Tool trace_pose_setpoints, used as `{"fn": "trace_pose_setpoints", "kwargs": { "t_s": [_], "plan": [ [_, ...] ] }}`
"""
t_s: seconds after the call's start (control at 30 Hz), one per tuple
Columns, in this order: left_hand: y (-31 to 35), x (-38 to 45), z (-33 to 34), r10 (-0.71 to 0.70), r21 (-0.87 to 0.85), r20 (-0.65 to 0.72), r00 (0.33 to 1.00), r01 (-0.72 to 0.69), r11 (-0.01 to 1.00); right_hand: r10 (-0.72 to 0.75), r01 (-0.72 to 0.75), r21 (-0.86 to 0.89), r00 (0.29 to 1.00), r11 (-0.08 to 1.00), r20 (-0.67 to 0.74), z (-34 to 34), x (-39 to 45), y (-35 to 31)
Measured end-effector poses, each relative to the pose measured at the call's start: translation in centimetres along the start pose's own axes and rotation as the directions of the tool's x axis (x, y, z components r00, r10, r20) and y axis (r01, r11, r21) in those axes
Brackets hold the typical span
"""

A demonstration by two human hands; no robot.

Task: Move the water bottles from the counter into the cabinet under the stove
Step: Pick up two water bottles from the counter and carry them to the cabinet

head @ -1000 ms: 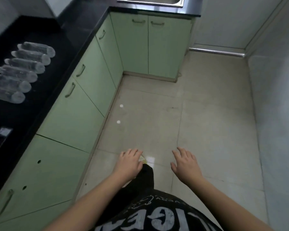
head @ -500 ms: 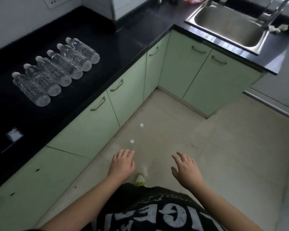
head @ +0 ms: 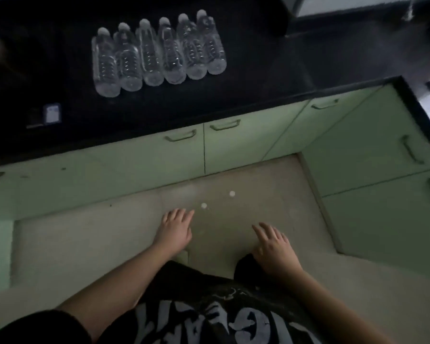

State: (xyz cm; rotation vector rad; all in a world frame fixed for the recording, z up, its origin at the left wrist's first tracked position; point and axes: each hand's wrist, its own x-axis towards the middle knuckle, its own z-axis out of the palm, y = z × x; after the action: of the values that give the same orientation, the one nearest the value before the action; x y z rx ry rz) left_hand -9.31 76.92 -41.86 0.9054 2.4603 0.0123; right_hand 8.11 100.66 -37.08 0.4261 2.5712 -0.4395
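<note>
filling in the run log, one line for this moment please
stage: not started | bottles: six lying on counter | left hand: open, empty | right hand: open, empty | cabinet doors: shut

Six clear plastic water bottles lie side by side, touching, on the black stone counter at eleven o'clock. At their seven o'clock lies a small pale card. Pale green cabinet doors stand below the counter's edge; both hands hover over the tiled floor at six o'clock.

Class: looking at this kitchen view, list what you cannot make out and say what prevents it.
- Stove: head view, not identifiable; the dark counter at upper left is dim and blurred.
- Small card on the counter: print too small.
- Water bottles: labels unreadable, blurred.
- Cabinet door interiors: hidden, doors closed.
</note>
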Motion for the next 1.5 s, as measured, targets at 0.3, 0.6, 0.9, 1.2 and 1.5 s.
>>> {"fn": "trace_pose_setpoints", "kwargs": {
  "t_s": [0.3,0.6,0.9,1.2,1.5],
  "plan": [
    [9.8,-2.1,3.6,-0.212,-0.142,-0.025,0.977,0.207,0.968,-0.312,0.343,-0.183,0.933,0.921,0.180,-4.0,7.4,8.3],
    [9.9,1.5,12.0,-0.311,-0.152,-0.040,0.949,0.302,0.941,-0.259,0.285,-0.136,0.949,0.949,0.177,5.8,14.2,8.5],
    [6.6,12.0,30.0,-0.373,-0.232,-0.242,0.895,0.320,0.918,-0.099,0.100,0.095,0.995,0.990,-0.016,24.6,26.0,13.8],
    [1.5,23.5,47.1,-0.539,-0.352,-0.241,0.807,0.445,0.823,-0.122,0.134,0.038,0.965,0.990,-0.233,39.5,38.8,19.4],
    [-1.5,34.0,54.6,-0.720,-0.801,-0.127,0.683,0.358,0.481,0.186,-0.032,0.508,0.949,0.861,-0.255,47.5,47.5,18.4]
  ]
}}
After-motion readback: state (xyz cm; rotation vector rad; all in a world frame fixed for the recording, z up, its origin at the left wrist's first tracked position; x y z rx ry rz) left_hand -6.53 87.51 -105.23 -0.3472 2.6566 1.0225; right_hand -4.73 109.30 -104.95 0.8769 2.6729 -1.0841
